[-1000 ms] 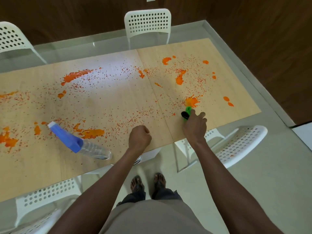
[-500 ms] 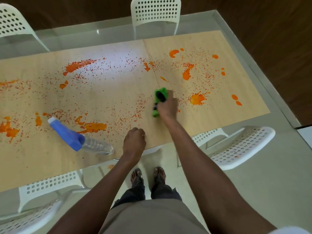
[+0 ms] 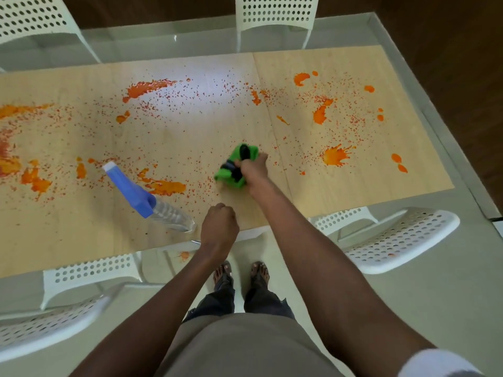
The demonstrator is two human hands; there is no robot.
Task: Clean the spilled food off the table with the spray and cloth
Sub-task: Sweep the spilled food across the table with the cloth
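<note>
Gripping a bunched green cloth (image 3: 236, 167) with dark patches, the right hand (image 3: 254, 168) is seen just right of the frame's centre, its fingers curled round the cloth, which is pressed against the wooden table (image 3: 340, 191). The left hand (image 3: 219, 227) is held as a fist below it at the table's near edge, fingers curled together on nothing. A spray bottle (image 3: 147, 198) with a blue head is lying on its side left of centre, just beside that fist but apart from it. Orange spilled food (image 3: 336, 155) is spattered across the whole tabletop. White perforated chairs (image 3: 394, 238) are set along both long sides.
</note>
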